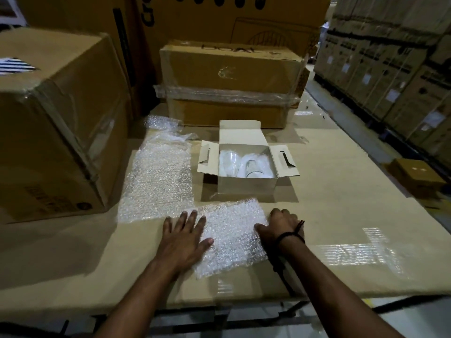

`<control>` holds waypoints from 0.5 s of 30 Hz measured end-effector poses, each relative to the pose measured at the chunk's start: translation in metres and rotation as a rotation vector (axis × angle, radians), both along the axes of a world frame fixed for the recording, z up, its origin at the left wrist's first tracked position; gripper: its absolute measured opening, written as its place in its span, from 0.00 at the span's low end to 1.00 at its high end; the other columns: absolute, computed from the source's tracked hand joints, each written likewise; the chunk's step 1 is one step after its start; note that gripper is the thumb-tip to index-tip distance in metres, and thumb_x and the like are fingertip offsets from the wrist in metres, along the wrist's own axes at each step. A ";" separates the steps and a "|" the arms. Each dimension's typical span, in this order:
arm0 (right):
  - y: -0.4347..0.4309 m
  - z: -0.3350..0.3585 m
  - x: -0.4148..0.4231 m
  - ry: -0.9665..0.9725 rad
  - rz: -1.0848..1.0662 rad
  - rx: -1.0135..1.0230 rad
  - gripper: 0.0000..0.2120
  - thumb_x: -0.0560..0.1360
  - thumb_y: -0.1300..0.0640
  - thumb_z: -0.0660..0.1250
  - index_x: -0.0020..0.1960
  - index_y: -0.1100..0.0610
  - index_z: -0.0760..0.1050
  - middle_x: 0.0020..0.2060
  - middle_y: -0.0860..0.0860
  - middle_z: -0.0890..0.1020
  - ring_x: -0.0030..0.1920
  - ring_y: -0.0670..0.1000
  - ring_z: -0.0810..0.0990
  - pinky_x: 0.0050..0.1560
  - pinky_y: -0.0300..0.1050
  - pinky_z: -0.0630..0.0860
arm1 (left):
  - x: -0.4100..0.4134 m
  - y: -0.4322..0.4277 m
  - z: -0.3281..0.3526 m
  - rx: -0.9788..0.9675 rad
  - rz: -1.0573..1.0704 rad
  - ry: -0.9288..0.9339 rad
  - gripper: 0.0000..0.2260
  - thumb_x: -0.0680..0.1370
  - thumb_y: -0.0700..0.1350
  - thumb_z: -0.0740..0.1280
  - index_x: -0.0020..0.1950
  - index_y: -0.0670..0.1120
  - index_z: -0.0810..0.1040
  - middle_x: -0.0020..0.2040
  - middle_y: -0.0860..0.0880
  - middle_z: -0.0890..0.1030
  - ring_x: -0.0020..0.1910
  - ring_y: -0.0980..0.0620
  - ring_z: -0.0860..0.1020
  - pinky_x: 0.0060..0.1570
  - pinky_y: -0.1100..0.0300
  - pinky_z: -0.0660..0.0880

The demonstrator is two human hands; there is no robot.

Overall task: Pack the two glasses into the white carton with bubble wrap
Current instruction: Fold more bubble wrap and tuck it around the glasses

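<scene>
The white carton stands open in the middle of the cardboard work surface, lid and side flaps spread. Inside lie two glasses, wrapped in bubble wrap and side by side. In front of the carton a small sheet of bubble wrap lies flat. My left hand rests flat on its left edge with fingers spread. My right hand grips the sheet's right edge, fingers curled and thumb on the wrap. A black cord circles that wrist.
A larger bubble wrap sheet lies left of the carton, with more crumpled wrap behind it. Big brown boxes stand at left and at the back. Stacked cartons line the right aisle; a small brown box sits below.
</scene>
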State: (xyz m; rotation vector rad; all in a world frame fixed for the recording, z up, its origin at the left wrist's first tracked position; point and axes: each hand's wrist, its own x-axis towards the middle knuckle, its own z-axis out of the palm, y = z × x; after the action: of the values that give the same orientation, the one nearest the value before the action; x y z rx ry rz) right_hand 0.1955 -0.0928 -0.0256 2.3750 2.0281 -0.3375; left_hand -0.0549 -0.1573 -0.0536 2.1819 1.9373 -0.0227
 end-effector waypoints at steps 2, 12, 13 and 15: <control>0.007 0.004 0.000 0.116 -0.057 -0.093 0.19 0.66 0.39 0.67 0.50 0.52 0.75 0.50 0.53 0.81 0.51 0.56 0.79 0.51 0.46 0.75 | 0.000 0.002 0.001 -0.010 -0.019 -0.003 0.49 0.63 0.74 0.23 0.80 0.55 0.42 0.80 0.50 0.39 0.78 0.48 0.37 0.72 0.41 0.33; 0.010 0.034 0.000 1.126 -0.114 0.139 0.17 0.71 0.76 0.64 0.40 0.55 0.65 0.29 0.52 0.70 0.28 0.50 0.69 0.27 0.42 0.69 | -0.008 0.023 0.008 0.138 0.147 -0.264 0.42 0.74 0.70 0.57 0.80 0.50 0.49 0.80 0.49 0.54 0.77 0.46 0.53 0.71 0.47 0.51; 0.008 0.041 -0.001 1.181 -0.093 0.167 0.19 0.70 0.78 0.64 0.41 0.55 0.65 0.31 0.52 0.71 0.27 0.49 0.70 0.25 0.40 0.69 | -0.007 0.026 0.008 0.153 0.207 -0.350 0.41 0.75 0.68 0.61 0.80 0.49 0.51 0.79 0.48 0.58 0.75 0.45 0.57 0.70 0.48 0.54; 0.006 0.053 0.000 1.309 -0.052 0.189 0.20 0.70 0.79 0.64 0.45 0.55 0.66 0.37 0.54 0.78 0.29 0.47 0.76 0.25 0.39 0.72 | -0.001 0.032 0.014 0.157 0.335 -0.645 0.38 0.75 0.62 0.67 0.79 0.49 0.56 0.74 0.46 0.67 0.70 0.45 0.66 0.68 0.50 0.62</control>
State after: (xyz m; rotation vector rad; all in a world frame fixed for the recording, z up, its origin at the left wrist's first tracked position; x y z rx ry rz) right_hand 0.1952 -0.0869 0.0275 2.5260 2.3134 -2.2532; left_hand -0.0561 -0.1249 -0.0400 1.6166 1.9046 0.8030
